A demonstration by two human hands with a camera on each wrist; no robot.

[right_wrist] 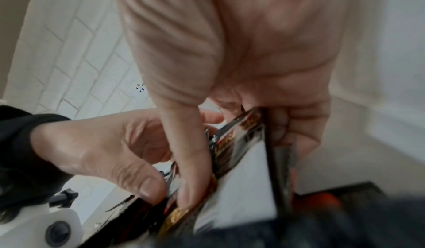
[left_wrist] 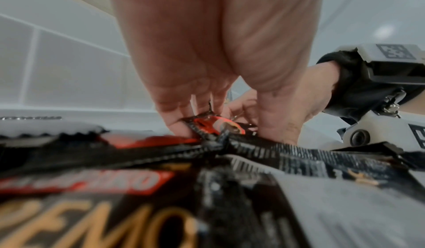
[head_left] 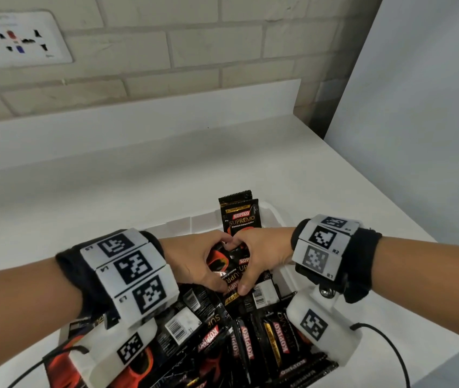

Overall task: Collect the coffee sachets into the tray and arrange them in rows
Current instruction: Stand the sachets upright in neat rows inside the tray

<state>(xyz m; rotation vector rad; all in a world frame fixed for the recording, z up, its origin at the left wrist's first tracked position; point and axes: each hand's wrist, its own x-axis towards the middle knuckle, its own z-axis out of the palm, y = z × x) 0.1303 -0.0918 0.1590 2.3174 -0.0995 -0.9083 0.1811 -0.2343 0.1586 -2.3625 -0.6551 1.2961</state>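
Note:
A white plastic tray [head_left: 274, 218] on the counter is full of black and red Kopiko coffee sachets [head_left: 239, 348]. Two sachets [head_left: 241, 218] stand upright against the tray's far wall. Both hands meet over the middle of the tray. My left hand [head_left: 194, 261] grips a sachet with a red cup picture [left_wrist: 214, 125] between curled fingers and thumb. My right hand [head_left: 259, 261] pinches a small stack of sachets [right_wrist: 243, 142], thumb on one face and fingers on the other. The thumbs [head_left: 243, 288] nearly touch. Most fingertips are hidden behind the sachets.
The tray stands near the front right corner of a white counter [head_left: 138, 186]. A brick-tiled wall with a power socket [head_left: 23, 37] rises behind, and a white panel [head_left: 419, 107] stands on the right. Cables [head_left: 385, 343] trail from both wrist cameras.

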